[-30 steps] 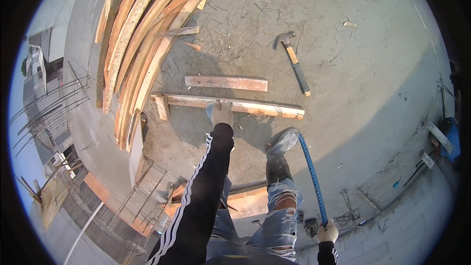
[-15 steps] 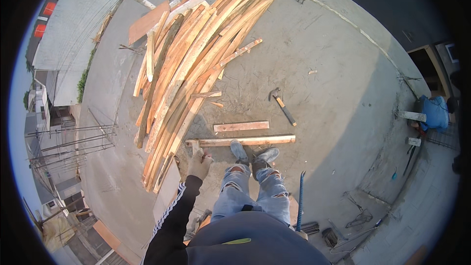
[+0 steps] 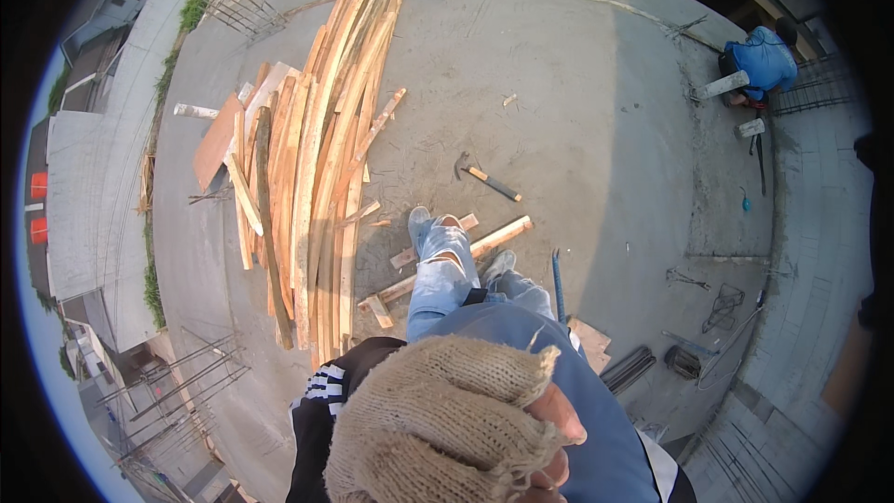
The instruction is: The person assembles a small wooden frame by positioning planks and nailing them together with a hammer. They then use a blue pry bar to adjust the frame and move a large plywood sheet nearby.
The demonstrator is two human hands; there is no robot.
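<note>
My left hand (image 3: 442, 428), in a beige knitted glove with bare fingertips showing, is raised close in front of my body. Its fingers are curled inward, and whatever they may hold is hidden. My right hand is out of sight. Beyond my legs, a long squared timber (image 3: 503, 235) lies on the concrete by my feet, with a short board (image 3: 405, 258) past it. A small wood block (image 3: 380, 310) rests at the timber's left end. Farther off lies a claw hammer (image 3: 494, 183) with a wooden and dark handle.
A large pile of long planks (image 3: 317, 149) stretches away on the left. A bluish steel bar (image 3: 558, 284) sticks up right of my legs. At the far right, a person in blue (image 3: 764, 56) crouches near a white pipe (image 3: 722, 86). Rods and wire (image 3: 684, 363) lie lower right.
My left hand has risen from beside the small block to close before my body. One foot has stepped over the long timber, and the view has turned to the right.
</note>
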